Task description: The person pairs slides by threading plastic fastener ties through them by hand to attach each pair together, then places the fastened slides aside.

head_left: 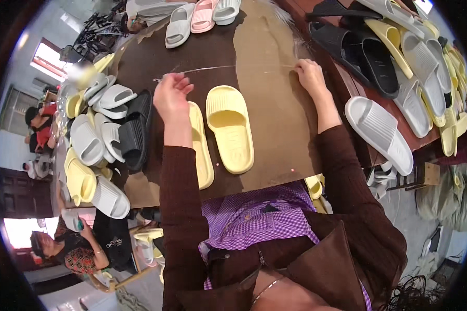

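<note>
A pair of pale yellow slide sandals lies on the table before me. The right-hand yellow slide (pixel 231 129) shows whole, while my left wrist and sleeve partly cover the other yellow slide (pixel 202 150). Beyond them a sheet of clear plastic film (pixel 264 66) lies nearly invisible, its near edge a thin bright line running between my hands. My left hand (pixel 173 96), fingers bent and closed, is at the left end of that edge. At the right end, my right hand (pixel 310 75) pinches the film with fingers and thumb. Whether the film is a bag I cannot tell.
Grey, yellow and black slides (pixel 135 132) are heaped on the left. At the far edge sit grey slides and a pink slide (pixel 203 15). More slides cover the red-brown table (pixel 366 137) on the right. A co-worker (pixel 83 243) at lower left holds a light-coloured slide.
</note>
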Available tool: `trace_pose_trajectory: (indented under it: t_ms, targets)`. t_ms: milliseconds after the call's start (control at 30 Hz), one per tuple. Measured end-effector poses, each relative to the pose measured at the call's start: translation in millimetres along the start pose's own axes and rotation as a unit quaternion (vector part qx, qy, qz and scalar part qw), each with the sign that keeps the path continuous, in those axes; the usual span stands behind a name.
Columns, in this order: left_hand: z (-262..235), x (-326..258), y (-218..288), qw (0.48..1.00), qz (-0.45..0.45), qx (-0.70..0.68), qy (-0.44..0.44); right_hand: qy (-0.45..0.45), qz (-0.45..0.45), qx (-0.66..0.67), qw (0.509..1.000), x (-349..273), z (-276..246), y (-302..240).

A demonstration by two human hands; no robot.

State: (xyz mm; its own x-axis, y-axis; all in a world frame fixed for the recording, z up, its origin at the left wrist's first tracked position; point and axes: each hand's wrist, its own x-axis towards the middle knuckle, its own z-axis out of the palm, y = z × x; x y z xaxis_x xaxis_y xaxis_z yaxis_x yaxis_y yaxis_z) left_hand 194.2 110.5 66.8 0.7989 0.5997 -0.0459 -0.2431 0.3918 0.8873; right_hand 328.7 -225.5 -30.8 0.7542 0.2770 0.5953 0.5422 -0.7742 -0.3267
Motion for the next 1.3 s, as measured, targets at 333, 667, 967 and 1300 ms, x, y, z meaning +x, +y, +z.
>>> trace_pose_trajectory:
  t_ms: [333, 667, 967, 1300]
  targets:
    - [-31.4, -10.3, 19.8, 0.999, -0.013, -0.037, 0.035, 0.066, 0.045, -0.024, 0.997, 3.0, -10.8, 8.7]
    - [-2.9, -47.0, 27.1, 0.997, -0.023, -0.032, -0.066, 0.011, -0.116, 0.354, 0.928, 33.9, -58.6, -171.0]
    - [6.1, -76.1, 40.5, 0.991, 0.004, -0.05, -0.127, -0.112, -0.097, 0.381, 0.913, 27.0, -53.0, -222.0]
    - [4.1, -92.1, 24.6, 0.994, 0.016, -0.047, -0.095, -0.07, -0.129, 0.347, 0.926, 12.6, -54.1, -240.3]
